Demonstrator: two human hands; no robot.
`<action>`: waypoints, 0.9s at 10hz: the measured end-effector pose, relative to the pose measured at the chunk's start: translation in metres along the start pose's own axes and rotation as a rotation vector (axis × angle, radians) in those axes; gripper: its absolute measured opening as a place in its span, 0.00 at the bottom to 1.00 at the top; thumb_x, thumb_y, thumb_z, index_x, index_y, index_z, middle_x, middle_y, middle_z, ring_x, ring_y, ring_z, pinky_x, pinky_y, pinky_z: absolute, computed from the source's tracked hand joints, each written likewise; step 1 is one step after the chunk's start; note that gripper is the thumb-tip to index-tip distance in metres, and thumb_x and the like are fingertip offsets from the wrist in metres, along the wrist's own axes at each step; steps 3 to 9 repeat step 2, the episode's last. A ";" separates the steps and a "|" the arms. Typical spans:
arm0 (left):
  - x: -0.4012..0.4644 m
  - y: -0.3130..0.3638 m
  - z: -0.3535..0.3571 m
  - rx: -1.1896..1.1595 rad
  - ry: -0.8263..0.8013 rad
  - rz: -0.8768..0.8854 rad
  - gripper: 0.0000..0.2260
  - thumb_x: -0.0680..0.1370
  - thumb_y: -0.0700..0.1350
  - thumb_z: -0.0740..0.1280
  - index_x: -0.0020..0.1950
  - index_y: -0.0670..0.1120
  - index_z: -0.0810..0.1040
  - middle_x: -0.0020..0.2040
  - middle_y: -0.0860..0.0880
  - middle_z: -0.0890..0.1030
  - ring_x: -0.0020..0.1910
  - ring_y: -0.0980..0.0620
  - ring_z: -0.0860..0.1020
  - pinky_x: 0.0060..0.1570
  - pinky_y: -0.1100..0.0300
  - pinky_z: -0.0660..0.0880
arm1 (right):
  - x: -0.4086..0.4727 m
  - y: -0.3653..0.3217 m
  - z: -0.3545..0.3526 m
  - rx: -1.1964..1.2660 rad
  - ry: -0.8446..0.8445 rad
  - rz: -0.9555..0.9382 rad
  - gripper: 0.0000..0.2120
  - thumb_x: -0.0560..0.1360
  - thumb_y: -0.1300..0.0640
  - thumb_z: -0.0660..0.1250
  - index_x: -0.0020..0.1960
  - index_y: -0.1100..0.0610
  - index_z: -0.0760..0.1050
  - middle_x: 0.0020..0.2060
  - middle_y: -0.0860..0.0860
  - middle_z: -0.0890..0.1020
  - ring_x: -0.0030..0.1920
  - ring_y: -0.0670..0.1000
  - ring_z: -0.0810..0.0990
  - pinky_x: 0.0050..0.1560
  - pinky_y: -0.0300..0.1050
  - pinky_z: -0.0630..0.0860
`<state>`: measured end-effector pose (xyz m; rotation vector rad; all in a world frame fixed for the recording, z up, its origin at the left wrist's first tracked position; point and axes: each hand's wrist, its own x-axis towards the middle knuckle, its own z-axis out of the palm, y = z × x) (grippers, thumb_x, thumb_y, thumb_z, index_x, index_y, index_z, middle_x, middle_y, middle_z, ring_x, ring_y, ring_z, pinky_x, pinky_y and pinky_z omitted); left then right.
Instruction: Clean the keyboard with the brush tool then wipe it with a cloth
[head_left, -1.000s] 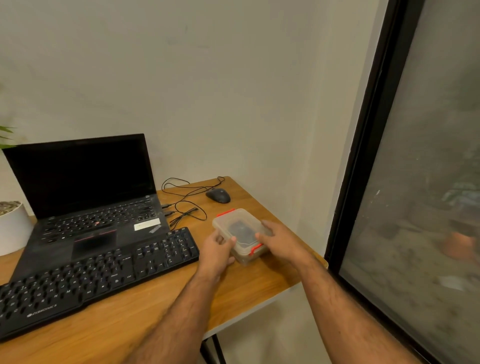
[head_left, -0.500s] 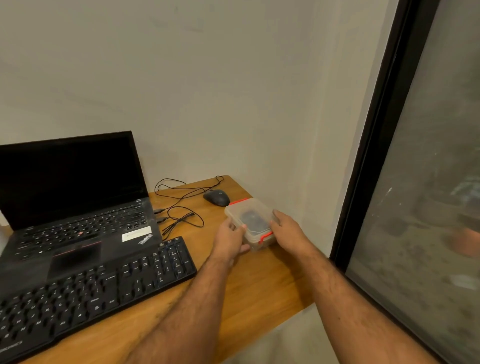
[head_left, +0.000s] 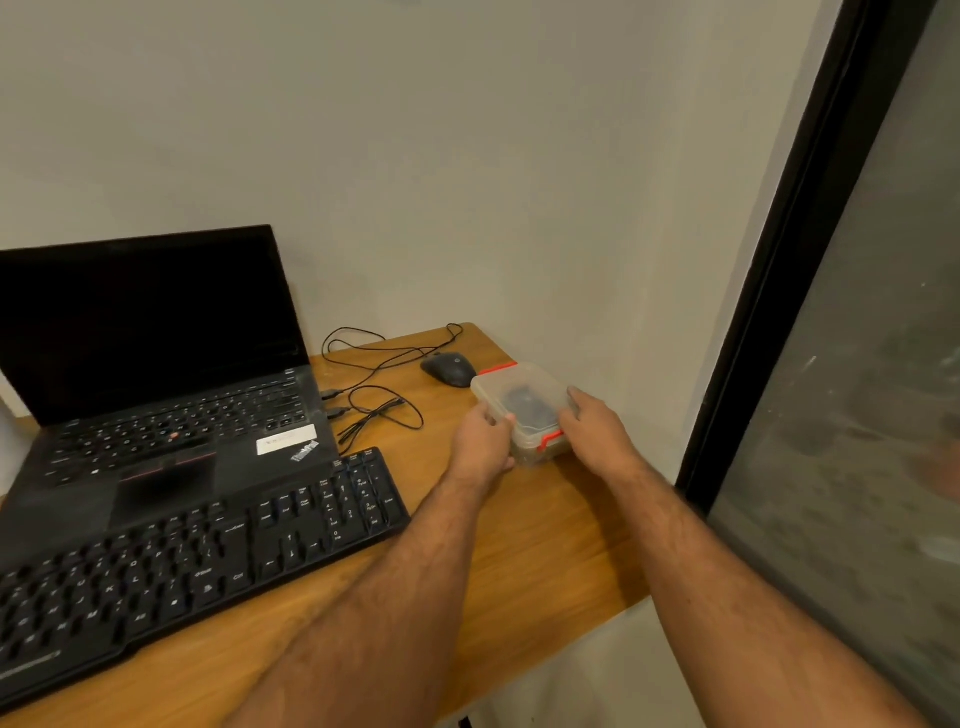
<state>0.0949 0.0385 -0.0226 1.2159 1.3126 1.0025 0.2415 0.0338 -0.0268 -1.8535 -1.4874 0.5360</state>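
Nothing is cleaned yet: the long black plastic keyboard (head_left: 192, 561) lies untouched at the wooden table's (head_left: 545, 561) near edge. Beyond it, both arms reach forward, left hand (head_left: 480, 441) and right hand (head_left: 597, 428) each keeping a grip on the closed translucent red-clipped box (head_left: 524, 402); brushing and wiping remain.

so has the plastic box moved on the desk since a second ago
Yes. The plastic box has slid toward the wall and the mouse, held between the left hand and right hand.
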 end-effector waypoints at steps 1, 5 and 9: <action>-0.018 0.000 -0.014 0.211 0.016 0.166 0.19 0.83 0.48 0.63 0.73 0.45 0.70 0.65 0.53 0.77 0.59 0.54 0.77 0.56 0.58 0.78 | -0.002 0.001 0.000 -0.141 0.012 -0.043 0.23 0.82 0.51 0.57 0.75 0.60 0.64 0.73 0.59 0.68 0.73 0.59 0.66 0.72 0.50 0.63; -0.040 0.006 -0.041 0.464 0.118 0.336 0.23 0.82 0.52 0.65 0.75 0.45 0.70 0.69 0.49 0.76 0.67 0.51 0.75 0.64 0.57 0.71 | -0.013 -0.009 0.002 -0.242 0.173 -0.152 0.28 0.83 0.46 0.56 0.77 0.59 0.60 0.77 0.57 0.60 0.78 0.57 0.55 0.77 0.53 0.55; -0.040 0.006 -0.041 0.464 0.118 0.336 0.23 0.82 0.52 0.65 0.75 0.45 0.70 0.69 0.49 0.76 0.67 0.51 0.75 0.64 0.57 0.71 | -0.013 -0.009 0.002 -0.242 0.173 -0.152 0.28 0.83 0.46 0.56 0.77 0.59 0.60 0.77 0.57 0.60 0.78 0.57 0.55 0.77 0.53 0.55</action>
